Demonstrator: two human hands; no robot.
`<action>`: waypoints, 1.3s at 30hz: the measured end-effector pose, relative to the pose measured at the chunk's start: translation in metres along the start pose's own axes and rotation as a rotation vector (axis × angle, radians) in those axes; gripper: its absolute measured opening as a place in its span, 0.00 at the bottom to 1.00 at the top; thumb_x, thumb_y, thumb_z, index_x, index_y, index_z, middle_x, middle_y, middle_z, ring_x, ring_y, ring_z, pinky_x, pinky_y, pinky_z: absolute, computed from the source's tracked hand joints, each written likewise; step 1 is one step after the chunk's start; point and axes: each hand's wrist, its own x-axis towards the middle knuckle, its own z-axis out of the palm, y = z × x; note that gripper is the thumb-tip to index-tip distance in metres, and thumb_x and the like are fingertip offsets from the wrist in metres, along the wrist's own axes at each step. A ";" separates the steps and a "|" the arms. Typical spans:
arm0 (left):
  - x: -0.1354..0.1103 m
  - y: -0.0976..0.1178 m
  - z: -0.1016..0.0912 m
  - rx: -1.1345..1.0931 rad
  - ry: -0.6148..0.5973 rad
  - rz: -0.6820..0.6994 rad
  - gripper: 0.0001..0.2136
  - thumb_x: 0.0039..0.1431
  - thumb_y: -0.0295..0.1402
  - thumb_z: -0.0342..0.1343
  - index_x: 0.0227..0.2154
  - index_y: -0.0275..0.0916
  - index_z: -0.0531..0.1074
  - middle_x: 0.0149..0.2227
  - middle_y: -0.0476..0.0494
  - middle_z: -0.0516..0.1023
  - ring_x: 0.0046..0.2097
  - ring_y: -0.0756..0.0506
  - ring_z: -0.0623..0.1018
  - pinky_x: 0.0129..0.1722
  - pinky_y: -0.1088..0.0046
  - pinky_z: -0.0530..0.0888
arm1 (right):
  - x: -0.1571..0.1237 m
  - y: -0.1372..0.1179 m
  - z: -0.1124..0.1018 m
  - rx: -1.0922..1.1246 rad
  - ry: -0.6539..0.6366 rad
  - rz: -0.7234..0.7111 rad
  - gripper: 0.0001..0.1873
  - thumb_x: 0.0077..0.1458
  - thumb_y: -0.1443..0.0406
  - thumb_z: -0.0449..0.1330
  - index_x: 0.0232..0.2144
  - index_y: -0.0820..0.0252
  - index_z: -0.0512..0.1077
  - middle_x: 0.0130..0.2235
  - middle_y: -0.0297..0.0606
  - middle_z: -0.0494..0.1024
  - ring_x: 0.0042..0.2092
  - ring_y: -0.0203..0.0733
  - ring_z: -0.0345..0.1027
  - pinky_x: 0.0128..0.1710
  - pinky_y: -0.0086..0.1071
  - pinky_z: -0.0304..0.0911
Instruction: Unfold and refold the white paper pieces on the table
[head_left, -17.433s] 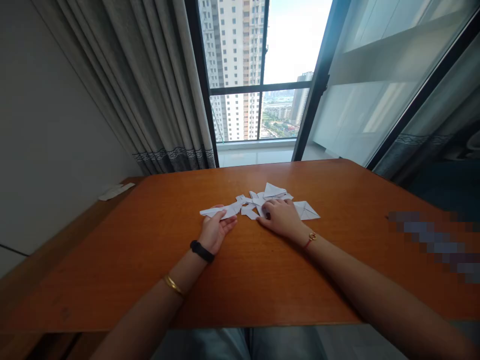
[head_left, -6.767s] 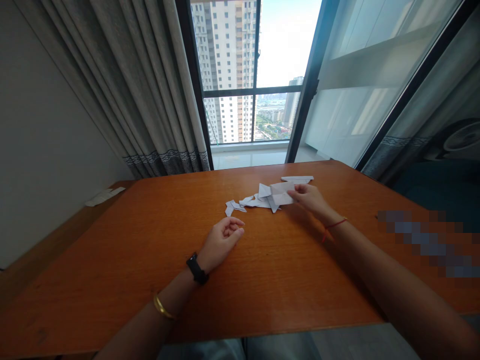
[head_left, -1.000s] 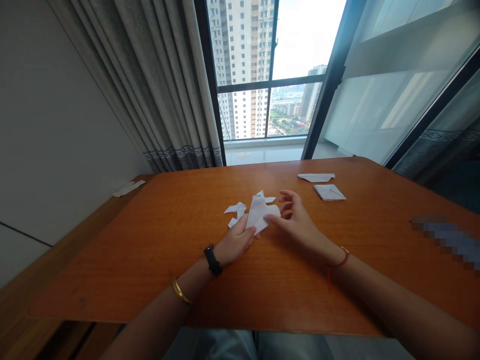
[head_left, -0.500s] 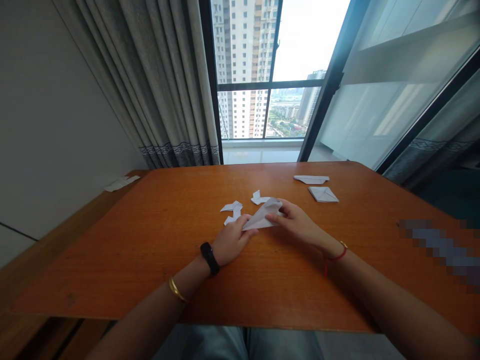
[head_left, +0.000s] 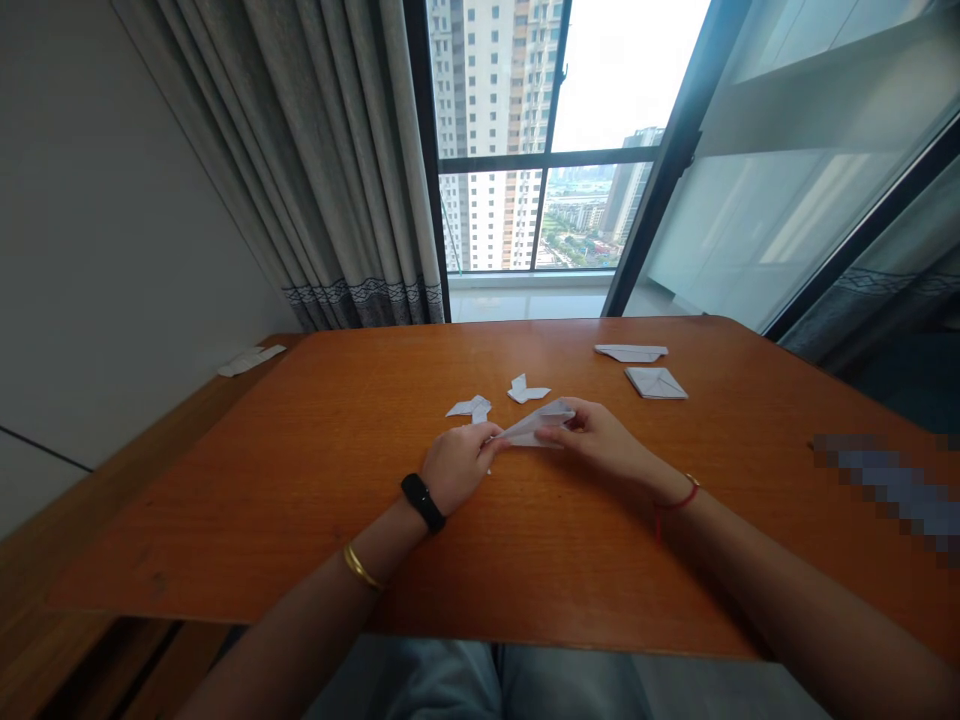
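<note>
**Folded white paper pinched between both hands**

It is held around the middle of the wooden table, wood stretching from it to the near and far edges; whether it touches the tabletop cannot be told. The paper tapers, narrow at its left end and wide at its right. The left hand pinches the narrow tip, fingers curled; the right hand grips the wide end between thumb and fingers. Just beyond lie an angular piece and a V-shaped piece; farther right, a four-sided packet and long strip.
</note>
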 end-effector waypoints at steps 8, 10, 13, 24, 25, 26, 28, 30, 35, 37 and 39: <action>0.001 -0.004 0.004 0.066 -0.044 0.043 0.10 0.57 0.41 0.56 0.38 0.46 0.77 0.41 0.47 0.77 0.41 0.45 0.75 0.38 0.72 0.67 | 0.003 0.011 -0.010 -0.335 -0.070 0.009 0.13 0.49 0.56 0.60 0.23 0.61 0.71 0.23 0.32 0.72 0.25 0.36 0.61 0.26 0.29 0.50; 0.002 -0.005 0.004 0.070 -0.056 0.039 0.09 0.57 0.39 0.57 0.38 0.45 0.78 0.40 0.46 0.78 0.41 0.44 0.75 0.39 0.72 0.68 | 0.002 0.010 -0.011 -0.391 -0.071 -0.018 0.13 0.50 0.57 0.60 0.23 0.60 0.70 0.24 0.34 0.73 0.25 0.36 0.61 0.26 0.29 0.50; 0.002 -0.007 0.005 0.097 -0.073 0.036 0.07 0.57 0.37 0.56 0.33 0.44 0.78 0.38 0.47 0.78 0.40 0.44 0.75 0.38 0.71 0.67 | 0.000 0.003 -0.011 -0.462 -0.083 -0.052 0.12 0.50 0.57 0.60 0.25 0.60 0.71 0.26 0.35 0.74 0.26 0.37 0.62 0.27 0.30 0.50; 0.002 -0.004 0.002 0.102 -0.042 0.087 0.07 0.58 0.34 0.54 0.31 0.42 0.77 0.36 0.46 0.78 0.39 0.45 0.75 0.37 0.72 0.67 | 0.000 -0.004 -0.014 -0.119 -0.102 -0.064 0.17 0.54 0.53 0.57 0.24 0.61 0.74 0.22 0.32 0.71 0.24 0.34 0.60 0.25 0.28 0.53; 0.002 -0.004 0.000 0.067 -0.016 0.096 0.07 0.58 0.34 0.54 0.32 0.42 0.77 0.37 0.46 0.78 0.38 0.45 0.74 0.37 0.72 0.67 | 0.001 -0.004 -0.014 -0.059 -0.106 -0.024 0.18 0.53 0.52 0.58 0.23 0.61 0.73 0.21 0.31 0.69 0.23 0.33 0.59 0.23 0.28 0.52; 0.002 -0.005 -0.001 0.019 0.007 0.101 0.07 0.58 0.34 0.53 0.32 0.42 0.77 0.36 0.46 0.78 0.38 0.46 0.74 0.37 0.72 0.67 | 0.001 -0.003 -0.015 -0.004 -0.105 0.013 0.18 0.52 0.51 0.58 0.23 0.61 0.73 0.19 0.30 0.67 0.21 0.32 0.57 0.21 0.28 0.51; 0.004 -0.006 -0.002 -0.106 0.030 0.083 0.08 0.58 0.36 0.54 0.33 0.40 0.77 0.35 0.46 0.77 0.35 0.47 0.73 0.35 0.74 0.67 | 0.002 -0.003 -0.017 0.081 -0.086 0.066 0.20 0.50 0.50 0.59 0.23 0.61 0.72 0.18 0.29 0.65 0.19 0.31 0.54 0.19 0.28 0.48; 0.005 -0.007 -0.001 -0.247 -0.002 0.015 0.10 0.57 0.38 0.55 0.35 0.38 0.77 0.32 0.46 0.76 0.31 0.49 0.71 0.31 0.75 0.66 | 0.002 -0.002 -0.018 0.142 -0.052 0.093 0.20 0.47 0.49 0.60 0.23 0.62 0.71 0.17 0.28 0.64 0.19 0.30 0.52 0.19 0.28 0.46; 0.009 -0.010 0.003 -0.523 -0.077 -0.160 0.15 0.55 0.41 0.56 0.35 0.33 0.75 0.26 0.46 0.74 0.25 0.51 0.69 0.24 0.77 0.64 | 0.005 0.001 -0.017 0.176 0.007 0.132 0.21 0.46 0.49 0.61 0.25 0.63 0.69 0.21 0.30 0.66 0.23 0.31 0.55 0.22 0.27 0.50; 0.010 -0.012 0.004 -0.583 -0.029 -0.179 0.14 0.53 0.41 0.57 0.33 0.33 0.75 0.26 0.46 0.75 0.26 0.50 0.71 0.26 0.76 0.66 | 0.006 0.003 -0.015 0.125 -0.007 0.124 0.20 0.45 0.50 0.62 0.26 0.63 0.69 0.24 0.31 0.68 0.25 0.32 0.57 0.24 0.27 0.50; 0.010 -0.013 0.004 -0.629 0.004 -0.182 0.13 0.53 0.41 0.57 0.31 0.33 0.74 0.27 0.46 0.75 0.28 0.49 0.73 0.28 0.75 0.68 | 0.006 0.004 -0.014 0.074 -0.014 0.118 0.21 0.44 0.50 0.64 0.23 0.62 0.67 0.23 0.29 0.65 0.25 0.31 0.55 0.24 0.27 0.48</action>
